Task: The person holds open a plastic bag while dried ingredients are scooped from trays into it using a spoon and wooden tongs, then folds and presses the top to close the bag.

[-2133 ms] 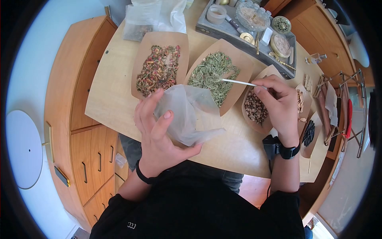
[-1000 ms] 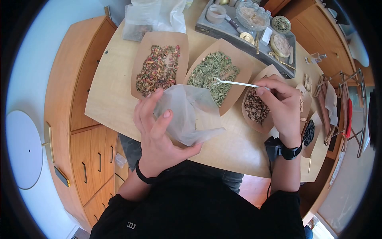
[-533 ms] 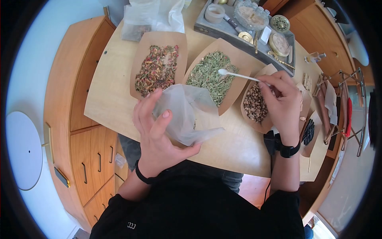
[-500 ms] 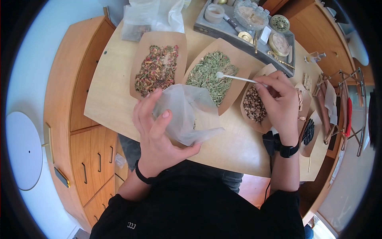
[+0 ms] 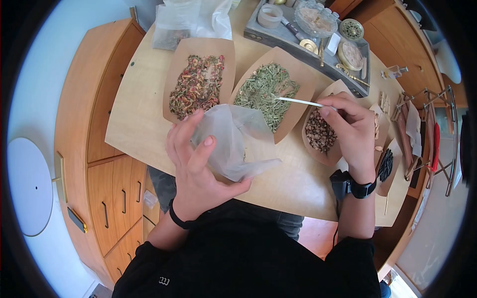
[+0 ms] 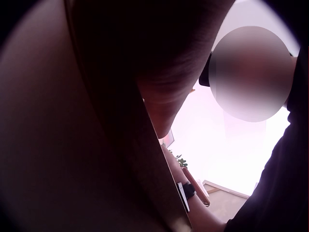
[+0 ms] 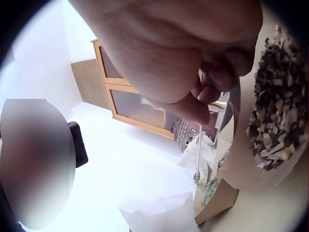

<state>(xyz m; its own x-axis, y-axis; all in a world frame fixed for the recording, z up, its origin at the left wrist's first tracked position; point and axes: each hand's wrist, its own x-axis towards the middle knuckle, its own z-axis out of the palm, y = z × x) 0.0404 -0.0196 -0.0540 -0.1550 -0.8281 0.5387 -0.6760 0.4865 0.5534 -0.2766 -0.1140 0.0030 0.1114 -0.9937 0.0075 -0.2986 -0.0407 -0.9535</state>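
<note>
My right hand pinches the handle end of a slim white spoon between thumb and fingers. The spoon reaches left over a paper tray of dried green herbs, its bowl end down at the herbs and not showing clearly. The right wrist view also has the spoon, with green bits at its tip. In my left hand a translucent bag is held with its mouth spread, thumb along the near edge. A few small bits show inside the bag. The left wrist view is mostly dark.
Left of the herbs lies a paper tray of mixed red petals. Under my right hand is a tray of brown chips; black sticks lie farther right. A grey wooden tray with jars and brass pieces stands behind.
The spoon's bowl, face up above the green herbs half a second ago, has dipped back to them and turned edge-on. My left hand and the bag have stayed put.
</note>
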